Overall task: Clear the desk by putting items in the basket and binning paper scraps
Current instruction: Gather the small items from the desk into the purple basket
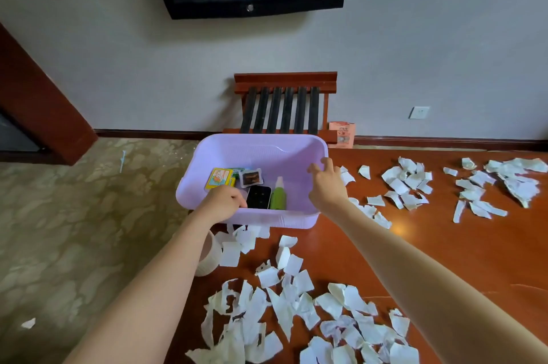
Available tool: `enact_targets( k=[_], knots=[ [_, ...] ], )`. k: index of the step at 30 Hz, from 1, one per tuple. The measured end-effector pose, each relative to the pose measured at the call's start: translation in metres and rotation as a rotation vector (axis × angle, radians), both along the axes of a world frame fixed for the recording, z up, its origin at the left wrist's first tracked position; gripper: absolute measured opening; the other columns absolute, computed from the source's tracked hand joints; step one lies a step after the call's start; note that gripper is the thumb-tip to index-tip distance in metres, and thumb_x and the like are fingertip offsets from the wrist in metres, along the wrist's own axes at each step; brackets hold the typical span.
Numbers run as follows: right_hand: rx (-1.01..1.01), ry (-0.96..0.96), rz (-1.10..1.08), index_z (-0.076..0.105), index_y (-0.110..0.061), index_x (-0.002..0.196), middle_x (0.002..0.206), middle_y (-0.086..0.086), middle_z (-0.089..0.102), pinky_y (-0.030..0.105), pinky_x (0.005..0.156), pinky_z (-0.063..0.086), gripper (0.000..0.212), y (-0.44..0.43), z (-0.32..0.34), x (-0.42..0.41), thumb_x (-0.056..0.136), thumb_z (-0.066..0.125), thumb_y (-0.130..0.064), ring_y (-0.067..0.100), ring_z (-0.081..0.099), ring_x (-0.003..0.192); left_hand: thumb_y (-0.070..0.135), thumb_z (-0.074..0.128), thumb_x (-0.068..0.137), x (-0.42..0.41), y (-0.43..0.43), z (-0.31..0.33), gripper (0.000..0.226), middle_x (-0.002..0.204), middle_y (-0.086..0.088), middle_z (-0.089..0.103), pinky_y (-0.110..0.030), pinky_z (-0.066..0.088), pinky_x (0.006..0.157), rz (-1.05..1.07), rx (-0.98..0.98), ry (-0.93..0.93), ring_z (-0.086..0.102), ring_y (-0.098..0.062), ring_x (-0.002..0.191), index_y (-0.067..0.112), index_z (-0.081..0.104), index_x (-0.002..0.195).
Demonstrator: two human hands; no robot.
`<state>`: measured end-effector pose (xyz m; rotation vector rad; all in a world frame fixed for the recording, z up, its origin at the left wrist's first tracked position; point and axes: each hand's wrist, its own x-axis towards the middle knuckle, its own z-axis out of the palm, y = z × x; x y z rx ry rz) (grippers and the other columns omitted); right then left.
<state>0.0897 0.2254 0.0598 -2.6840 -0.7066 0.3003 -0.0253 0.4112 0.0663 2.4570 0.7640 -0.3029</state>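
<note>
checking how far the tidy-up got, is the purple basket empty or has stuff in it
Not empty. The purple basket holds a phone, a green bottle, a yellow card box and a dark packet.

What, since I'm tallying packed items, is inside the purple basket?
A yellow card box, dark packet, black phone and green bottle lie inside the purple basket. The left hand hides the near-left corner.

Bare forearms (166,268) run to a bare left hand (224,204) and right hand (326,185).
</note>
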Motion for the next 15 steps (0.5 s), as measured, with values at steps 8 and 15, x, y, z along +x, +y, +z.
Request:
enact_targets(
  k=[8,15],
  knots=[
    [0.223,0.09,-0.125,0.05,-0.017,0.129,0.143,0.008,0.037,0.029,0.079,0.051,0.035,-0.055,0.004,0.007,0.094,0.049,-0.018,0.027,0.055,0.114,-0.001,0.042,0.092,0.037,-0.073,0.043,0.031,0.091,-0.002,0.066,-0.028,0.046,0.091,-0.128,-0.098,-0.209,0.057,-0.013,0.09,0.012,0.068,0.082],
    [0.289,0.21,-0.183,0.06,-0.009,0.12,0.123,0.003,0.056,0.016,0.057,0.044,0.029,-0.151,0.001,0.007,0.095,0.045,-0.009,0.014,0.059,0.078,-0.002,0.041,0.092,0.071,-0.179,0.04,0.03,0.095,-0.002,0.064,-0.029,0.049,0.085,-0.232,-0.245,-0.254,0.06,-0.018,0.097,0.014,0.064,0.082]
  ],
)
